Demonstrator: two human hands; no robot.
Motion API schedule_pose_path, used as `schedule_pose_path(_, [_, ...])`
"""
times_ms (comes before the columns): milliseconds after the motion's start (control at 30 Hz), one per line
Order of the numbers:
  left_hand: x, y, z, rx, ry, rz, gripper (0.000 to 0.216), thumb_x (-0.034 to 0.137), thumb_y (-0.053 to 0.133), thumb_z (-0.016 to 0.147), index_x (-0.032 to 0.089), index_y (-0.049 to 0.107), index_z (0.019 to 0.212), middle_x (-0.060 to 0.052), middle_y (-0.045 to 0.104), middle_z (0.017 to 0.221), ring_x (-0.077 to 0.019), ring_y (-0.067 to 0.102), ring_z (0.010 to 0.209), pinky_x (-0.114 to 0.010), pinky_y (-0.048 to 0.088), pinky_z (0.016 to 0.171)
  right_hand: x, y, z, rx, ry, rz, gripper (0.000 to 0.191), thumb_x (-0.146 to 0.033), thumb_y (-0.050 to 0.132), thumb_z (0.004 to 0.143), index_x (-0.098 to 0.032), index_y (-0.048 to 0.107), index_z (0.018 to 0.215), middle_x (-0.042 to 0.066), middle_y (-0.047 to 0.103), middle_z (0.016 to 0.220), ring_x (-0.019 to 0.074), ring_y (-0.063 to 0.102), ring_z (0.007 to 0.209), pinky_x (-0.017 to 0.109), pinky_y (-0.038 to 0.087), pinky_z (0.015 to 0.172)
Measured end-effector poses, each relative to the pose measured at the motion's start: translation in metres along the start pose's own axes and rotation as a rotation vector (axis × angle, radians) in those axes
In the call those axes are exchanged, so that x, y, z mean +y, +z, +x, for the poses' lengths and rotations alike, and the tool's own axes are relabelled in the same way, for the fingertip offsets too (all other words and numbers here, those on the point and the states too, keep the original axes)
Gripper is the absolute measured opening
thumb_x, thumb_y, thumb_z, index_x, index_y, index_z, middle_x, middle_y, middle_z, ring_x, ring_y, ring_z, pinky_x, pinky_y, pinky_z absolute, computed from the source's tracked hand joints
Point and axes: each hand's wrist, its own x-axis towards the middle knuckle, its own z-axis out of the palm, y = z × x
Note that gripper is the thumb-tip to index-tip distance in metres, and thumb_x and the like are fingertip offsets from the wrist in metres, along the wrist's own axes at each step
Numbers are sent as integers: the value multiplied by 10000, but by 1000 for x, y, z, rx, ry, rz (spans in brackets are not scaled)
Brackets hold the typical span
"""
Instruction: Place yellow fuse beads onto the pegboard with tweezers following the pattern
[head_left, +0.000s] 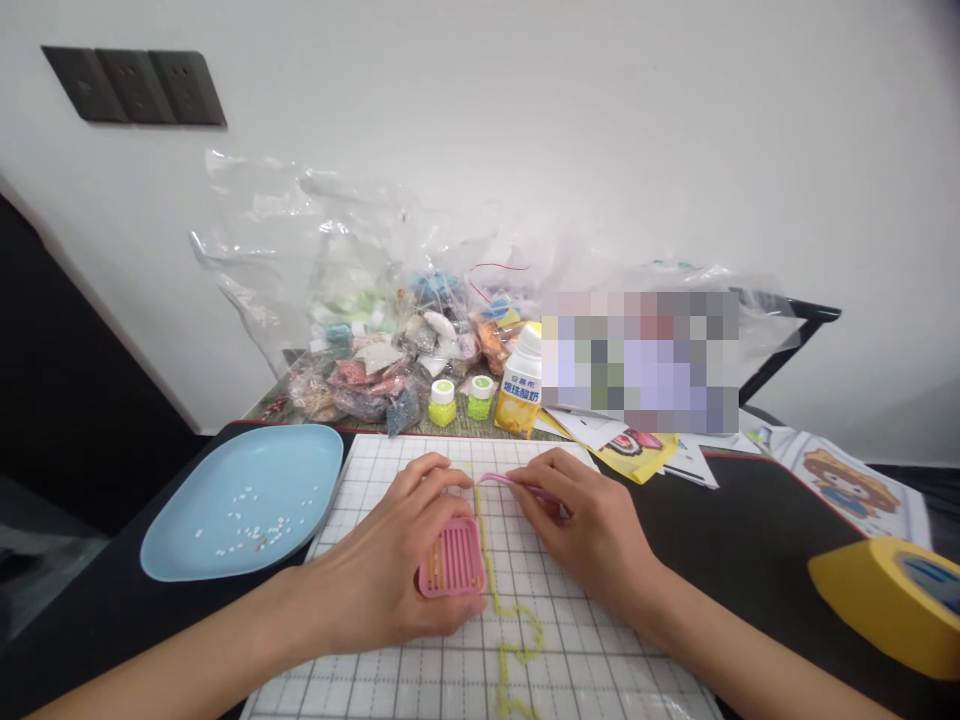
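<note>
My left hand (420, 550) is closed around a small pink ridged tray (459, 560), with a few yellow beads in its grooves. Between thumb and fingers, my right hand (581, 505) pinches pink tweezers (495, 478), whose tip points left, close to my left fingertips. Under both hands lies a white gridded board (405, 680). A line of yellow-green beads (536, 635) runs down it in a wavy outline, passing just right of the tray. Whether the tweezers' tip holds a bead is too small to tell.
At left sits a blue plate (187, 550) with scattered white beads. Behind the board stand two jars of yellow-green beads (442, 403), a yogurt carton (519, 385) and bags of beads (360, 385). Papers (637, 450) lie at back right; a yellow object (885, 605) is at far right.
</note>
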Motion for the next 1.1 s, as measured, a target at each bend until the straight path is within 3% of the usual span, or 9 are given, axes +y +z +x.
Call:
schedule_pose_path(700, [3, -3, 1, -95, -49, 57, 442, 415, 737, 753, 146, 566, 1059, -171, 493, 1325, -419, 249, 1336, -597, 359, 1049, 0, 1, -1, 2, -15, 0, 190, -282, 527, 919, -207, 700, 897, 8, 635, 777, 72, 497, 477, 214, 413, 485])
schedule_pose_path(1100, [1, -1, -1, -42, -20, 41, 437, 406, 744, 755, 158, 565, 1067, -158, 491, 1317, -391, 271, 1328, -564, 380, 1044, -2, 0, 0, 55, -39, 20, 175, -279, 535, 923, -193, 687, 906, 13, 643, 784, 63, 478, 470, 206, 395, 480])
